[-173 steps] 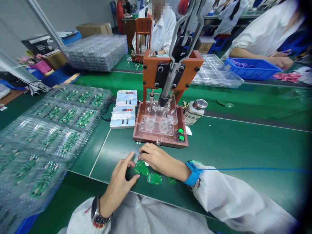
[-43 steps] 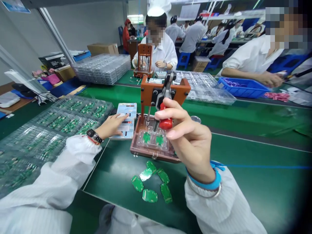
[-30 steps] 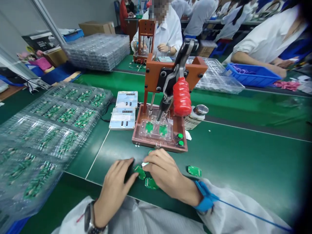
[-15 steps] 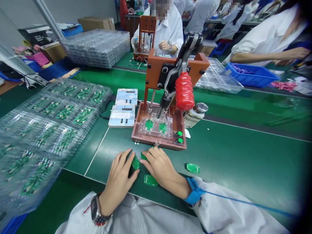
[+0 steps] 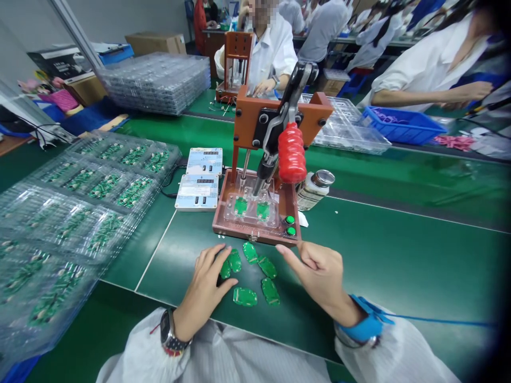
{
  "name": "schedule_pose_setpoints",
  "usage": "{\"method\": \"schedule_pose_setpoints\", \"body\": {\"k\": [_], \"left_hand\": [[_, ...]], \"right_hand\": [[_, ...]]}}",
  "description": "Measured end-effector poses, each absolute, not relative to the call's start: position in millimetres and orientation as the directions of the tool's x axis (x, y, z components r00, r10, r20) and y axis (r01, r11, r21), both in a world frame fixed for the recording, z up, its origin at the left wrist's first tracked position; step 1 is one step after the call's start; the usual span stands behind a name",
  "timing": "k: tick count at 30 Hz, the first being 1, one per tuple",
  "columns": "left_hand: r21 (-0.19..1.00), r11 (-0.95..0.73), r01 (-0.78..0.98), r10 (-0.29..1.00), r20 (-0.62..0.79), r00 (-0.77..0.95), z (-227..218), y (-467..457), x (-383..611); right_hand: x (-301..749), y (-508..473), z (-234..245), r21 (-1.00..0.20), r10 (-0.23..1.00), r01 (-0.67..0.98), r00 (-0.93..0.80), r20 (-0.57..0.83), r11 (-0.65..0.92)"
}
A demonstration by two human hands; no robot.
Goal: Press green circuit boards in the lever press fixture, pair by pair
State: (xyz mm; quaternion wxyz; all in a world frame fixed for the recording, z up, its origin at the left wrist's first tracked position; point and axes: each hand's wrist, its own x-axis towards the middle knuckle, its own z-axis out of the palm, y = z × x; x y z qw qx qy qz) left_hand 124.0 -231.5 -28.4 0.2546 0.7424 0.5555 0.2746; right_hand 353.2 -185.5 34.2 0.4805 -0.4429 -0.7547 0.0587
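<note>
Several small green circuit boards [image 5: 250,252] lie loose on the green mat in front of a brown press fixture [image 5: 255,235]. My left hand [image 5: 205,284] rests on the mat with its fingers spread, and its fingertips and thumb touch the leftmost board [image 5: 224,269]. To the right of the boards, my right hand [image 5: 321,271] hovers just above the mat. Its index finger points left near the fixture's front corner, and it holds nothing. Two green boards [image 5: 240,205] sit under the fixture's clear plate. The red lever handle [image 5: 291,154] hangs down over it.
Two grey digital meters [image 5: 198,191] stand left of the fixture and a metal-capped bottle [image 5: 315,189] stands to its right. Clear trays of green boards [image 5: 99,186] fill the left side. Co-workers in white coats sit beyond, one by a blue bin [image 5: 403,125].
My right hand has lifted off the loose boards and moved right, uncovering them. My left hand stays on the leftmost board. The fixture is unchanged.
</note>
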Motion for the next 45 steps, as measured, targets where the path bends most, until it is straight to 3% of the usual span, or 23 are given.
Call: {"method": "schedule_pose_setpoints", "body": {"k": [8, 32, 37, 42, 45], "left_hand": [[0.664, -0.255, 0.703, 0.966, 0.145, 0.214, -33, -226, 130], [0.74, -0.207, 0.641, 0.973, 0.088, 0.212, -42, -224, 131], [0.749, -0.209, 0.628, 0.971, 0.081, 0.225, -43, -222, 131], [0.774, -0.197, 0.602, 0.972, 0.074, 0.222, -43, -222, 131], [0.784, -0.193, 0.59, 0.972, 0.068, 0.227, -43, -223, 130]], "right_hand": [[367, -186, 22, -0.499, 0.727, 0.638, -0.144, 0.671, 0.586], [364, -181, 13, -0.563, 0.701, 0.458, -0.22, 0.678, 0.688], [362, -175, 26, -0.491, 0.646, 0.462, -0.276, 0.712, 0.739], [363, -164, 55, -0.502, 0.61, 0.379, -0.257, 0.75, 0.777], [359, -154, 79, -0.413, 0.515, 0.355, -0.269, 0.814, 0.838]]}}
